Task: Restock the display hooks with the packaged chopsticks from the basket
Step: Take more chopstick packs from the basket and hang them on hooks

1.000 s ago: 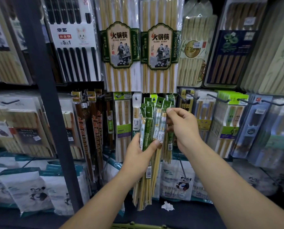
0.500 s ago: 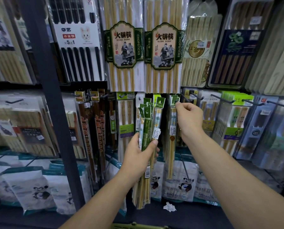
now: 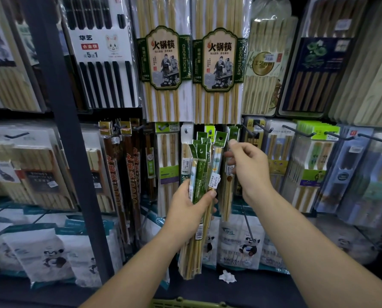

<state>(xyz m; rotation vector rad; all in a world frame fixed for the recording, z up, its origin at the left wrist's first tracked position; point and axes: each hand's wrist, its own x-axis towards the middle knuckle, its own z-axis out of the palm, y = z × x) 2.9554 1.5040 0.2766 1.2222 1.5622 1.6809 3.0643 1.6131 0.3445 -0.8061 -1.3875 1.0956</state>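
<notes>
- Between our two hands, at the middle row of hooks, the bundle of green-headed, clear-sleeved bamboo chopstick packs (image 3: 202, 172) stands upright. Its headers are up and its tips point down toward the green plastic basket (image 3: 185, 304).
- Our left hand (image 3: 185, 212) grips the bundle round its middle, thumb across the front.
- The rightmost pack's header (image 3: 220, 138) pokes up highest, just left of our right hand (image 3: 250, 167), so that hand is nearer for the next pull.
- Our right fingers (image 3: 231, 157) are curled, close against the slim hung pack (image 3: 228, 196); we cannot tell whether they pinch it.
- Half a second ago that hand held the pack's top at the hook; now it sits lower.
</notes>
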